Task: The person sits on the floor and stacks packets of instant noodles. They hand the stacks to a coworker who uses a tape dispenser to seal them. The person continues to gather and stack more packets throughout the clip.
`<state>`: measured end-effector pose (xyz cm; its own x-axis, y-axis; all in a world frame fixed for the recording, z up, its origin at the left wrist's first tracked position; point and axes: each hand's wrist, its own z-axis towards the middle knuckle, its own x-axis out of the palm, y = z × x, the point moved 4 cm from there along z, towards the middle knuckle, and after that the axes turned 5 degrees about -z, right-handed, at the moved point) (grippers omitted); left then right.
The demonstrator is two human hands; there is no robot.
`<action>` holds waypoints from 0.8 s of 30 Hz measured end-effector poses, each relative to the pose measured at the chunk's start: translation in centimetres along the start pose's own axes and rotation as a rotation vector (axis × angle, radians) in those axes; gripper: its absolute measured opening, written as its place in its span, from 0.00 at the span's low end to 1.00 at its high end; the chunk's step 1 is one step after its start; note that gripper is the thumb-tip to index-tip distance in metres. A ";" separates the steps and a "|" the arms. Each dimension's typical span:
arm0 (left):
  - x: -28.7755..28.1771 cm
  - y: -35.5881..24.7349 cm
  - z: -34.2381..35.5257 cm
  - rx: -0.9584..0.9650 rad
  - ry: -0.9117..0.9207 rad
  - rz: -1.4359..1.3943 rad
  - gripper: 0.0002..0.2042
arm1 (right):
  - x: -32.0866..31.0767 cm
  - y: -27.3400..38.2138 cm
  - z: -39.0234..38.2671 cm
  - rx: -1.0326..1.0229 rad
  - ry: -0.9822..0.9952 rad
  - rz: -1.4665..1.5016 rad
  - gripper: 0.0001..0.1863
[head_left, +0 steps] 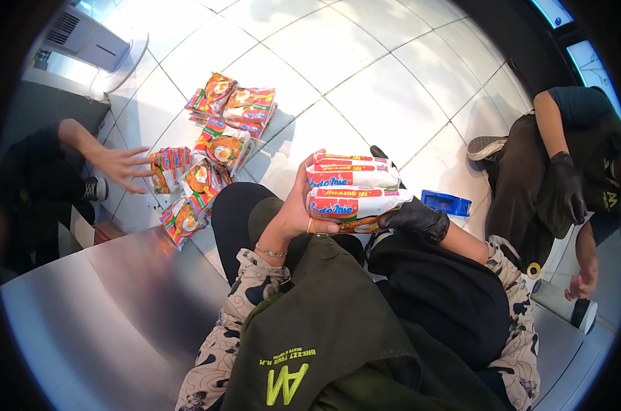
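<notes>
Above my lap I hold a stack of instant noodle packets, in white, red and blue wrappers with their edges facing up. My left hand, bare and with a bracelet at the wrist, grips the stack's left end, thumb along the near side. On the right end, my right hand wears a black glove and clasps the packets from beside and below. Part of its fingers is hidden behind the stack. Beyond my left knee, more noodle packets lie in several piles on the floor.
A co-worker's open hand reaches toward the piles from the left. To the right, another person's black-gloved hand hangs beside a bent knee. A blue tape dispenser rests on the white tiled floor. A white appliance stands at the far left.
</notes>
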<state>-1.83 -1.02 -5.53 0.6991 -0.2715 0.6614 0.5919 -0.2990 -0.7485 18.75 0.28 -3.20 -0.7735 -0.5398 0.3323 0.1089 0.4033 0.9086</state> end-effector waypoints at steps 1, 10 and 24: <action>0.0 0.0 0.0 -0.003 -0.001 0.000 0.67 | -0.2 0.0 0.1 -0.025 0.006 0.007 0.70; 0.2 -0.1 0.2 -0.007 -0.005 0.010 0.67 | -0.3 0.4 0.3 -0.001 -0.069 -0.161 0.63; 0.4 -0.1 0.4 -0.003 -0.004 0.006 0.65 | -0.5 -0.6 -0.8 0.182 -0.081 -0.026 0.44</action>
<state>-1.49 -0.72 -5.18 0.7042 -0.2694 0.6569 0.5866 -0.3004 -0.7521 19.57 -0.23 -3.71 -0.8229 -0.4936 0.2813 -0.0208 0.5209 0.8534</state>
